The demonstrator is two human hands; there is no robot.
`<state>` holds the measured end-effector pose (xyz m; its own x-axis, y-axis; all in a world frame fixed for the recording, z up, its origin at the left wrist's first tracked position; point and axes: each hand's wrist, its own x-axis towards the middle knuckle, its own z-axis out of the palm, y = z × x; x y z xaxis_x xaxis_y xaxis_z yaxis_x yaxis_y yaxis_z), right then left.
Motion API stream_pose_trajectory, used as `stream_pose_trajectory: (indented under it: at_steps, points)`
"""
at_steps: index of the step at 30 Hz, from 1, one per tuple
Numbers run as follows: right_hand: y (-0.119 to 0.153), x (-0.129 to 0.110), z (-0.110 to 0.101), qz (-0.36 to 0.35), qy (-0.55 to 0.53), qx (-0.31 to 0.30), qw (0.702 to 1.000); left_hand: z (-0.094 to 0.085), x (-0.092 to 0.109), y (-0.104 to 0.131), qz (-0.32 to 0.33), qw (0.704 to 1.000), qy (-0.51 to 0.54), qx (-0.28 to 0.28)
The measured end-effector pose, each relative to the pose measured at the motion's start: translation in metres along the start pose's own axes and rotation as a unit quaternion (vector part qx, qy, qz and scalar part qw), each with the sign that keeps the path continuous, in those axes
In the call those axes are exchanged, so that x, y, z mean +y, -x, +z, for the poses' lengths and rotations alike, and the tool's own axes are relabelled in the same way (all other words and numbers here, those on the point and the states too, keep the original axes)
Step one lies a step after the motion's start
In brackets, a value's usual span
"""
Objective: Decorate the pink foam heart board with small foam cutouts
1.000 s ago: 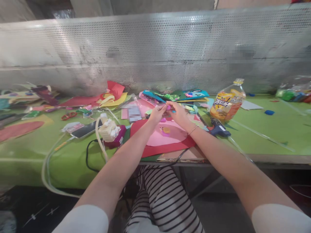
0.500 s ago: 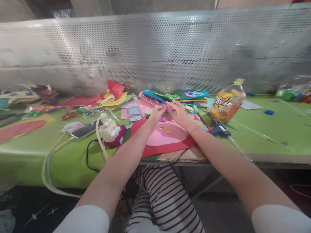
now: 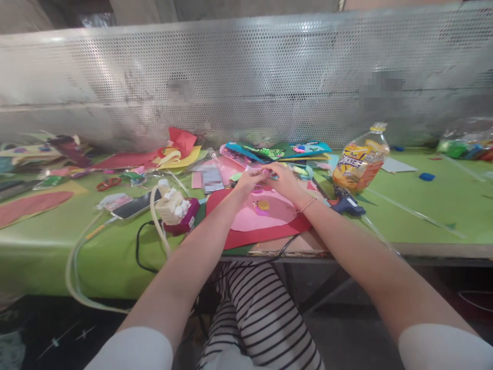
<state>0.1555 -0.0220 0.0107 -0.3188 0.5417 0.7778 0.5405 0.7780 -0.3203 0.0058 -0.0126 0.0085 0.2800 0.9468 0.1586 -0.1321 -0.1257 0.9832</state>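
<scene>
My left hand [image 3: 248,181] and my right hand [image 3: 284,178] meet above the far edge of a pink oval sheet [image 3: 246,215] lying on a larger red sheet [image 3: 231,240]. Between their fingertips is a small magenta lump [image 3: 266,172], soft-looking like modelling clay. My left fingers pinch it, and my right fingers curl against its other side. On the pink oval sits a small yellow piece [image 3: 264,205] over a purple one. Part of the lump is covered by my fingers.
Right of my hands stand an orange-labelled plastic bottle [image 3: 356,162] and a dark blue glue gun [image 3: 348,204]. To the left are a power adapter [image 3: 175,210] with cables, a phone [image 3: 136,205] and red scissors [image 3: 109,184]. Colourful felt pieces [image 3: 269,151] lie behind.
My right fingers have curled in more over the magenta lump, and both hands have shifted slightly against each other. The sheets and tools around them stay in place.
</scene>
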Motion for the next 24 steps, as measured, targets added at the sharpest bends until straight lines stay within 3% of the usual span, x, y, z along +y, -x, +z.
stream_pose_trajectory:
  at_steps: [24]
  points:
    - [-0.0001,0.002,0.0025,-0.019,0.038,-0.021,0.999,-0.0001,-0.0058,-0.0078,-0.013,1.0,-0.012,0.022]
